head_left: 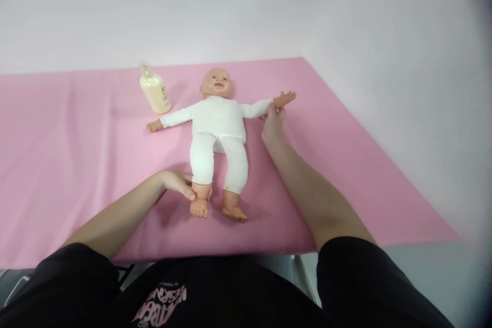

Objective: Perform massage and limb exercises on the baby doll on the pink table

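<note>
A baby doll (218, 120) with a white cloth body lies on its back on the pink-covered table (126, 164), its head away from me and both arms spread. My left hand (179, 183) is closed around the doll's ankle on the left side, thumb on top, with the other fingers mostly hidden behind the leg. At the right, my right hand (273, 122) grips the doll's outstretched arm near the wrist, pinching it between thumb and fingers. The doll's other arm and leg rest free on the cloth.
A cream-coloured pump bottle (156, 91) stands beyond the doll's arm on the left. A pale wall (246, 10) rises behind the table. The table's front edge is close to my body, and the cloth's right edge slants toward me.
</note>
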`<state>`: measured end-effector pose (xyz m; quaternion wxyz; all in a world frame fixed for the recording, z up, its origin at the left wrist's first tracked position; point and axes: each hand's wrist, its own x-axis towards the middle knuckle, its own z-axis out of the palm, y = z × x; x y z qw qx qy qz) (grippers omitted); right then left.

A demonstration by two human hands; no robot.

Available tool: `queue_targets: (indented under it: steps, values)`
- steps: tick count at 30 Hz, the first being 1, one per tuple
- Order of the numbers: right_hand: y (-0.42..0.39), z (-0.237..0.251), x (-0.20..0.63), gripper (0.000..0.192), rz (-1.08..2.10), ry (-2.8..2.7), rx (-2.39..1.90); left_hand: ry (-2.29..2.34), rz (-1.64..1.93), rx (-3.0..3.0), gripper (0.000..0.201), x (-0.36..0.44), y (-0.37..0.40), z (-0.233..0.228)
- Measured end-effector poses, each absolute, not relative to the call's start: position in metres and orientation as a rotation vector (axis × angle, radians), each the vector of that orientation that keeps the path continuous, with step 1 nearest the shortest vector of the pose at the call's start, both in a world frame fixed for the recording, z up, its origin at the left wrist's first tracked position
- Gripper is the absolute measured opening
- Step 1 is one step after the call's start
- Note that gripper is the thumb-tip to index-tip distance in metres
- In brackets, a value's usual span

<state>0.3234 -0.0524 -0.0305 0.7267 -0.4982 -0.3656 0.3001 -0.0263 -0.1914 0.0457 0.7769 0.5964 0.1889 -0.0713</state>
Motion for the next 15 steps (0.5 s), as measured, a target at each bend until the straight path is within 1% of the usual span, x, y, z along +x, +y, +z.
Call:
queue_targets:
  steps: [3, 6, 8, 10, 15]
  values:
    - [-0.045, -0.041, 0.331, 0.067, 0.750, -0.749, -1.086, 0.368, -0.159, 1.290, 0.054, -0.029, -0.190, 0.040]
    - [-0.046, -0.040, 0.329, 0.066, 0.687, -0.862, -1.070, 0.285, -0.130, 1.155, 0.059, -0.031, -0.192, 0.030]
    - [-0.053, -0.032, 0.322, 0.066, 0.558, -0.964, -1.031, 0.184, -0.059, 1.031, 0.062, -0.032, -0.193, 0.024]
    - [-0.065, -0.021, 0.312, 0.065, 0.378, -1.123, -0.969, 0.131, 0.106, 0.924, 0.065, -0.031, -0.193, 0.022]
    - [-0.097, 0.003, 0.285, 0.044, -0.031, -1.788, -0.875, 0.416, 0.618, 0.649, 0.067, -0.023, -0.191, 0.040]
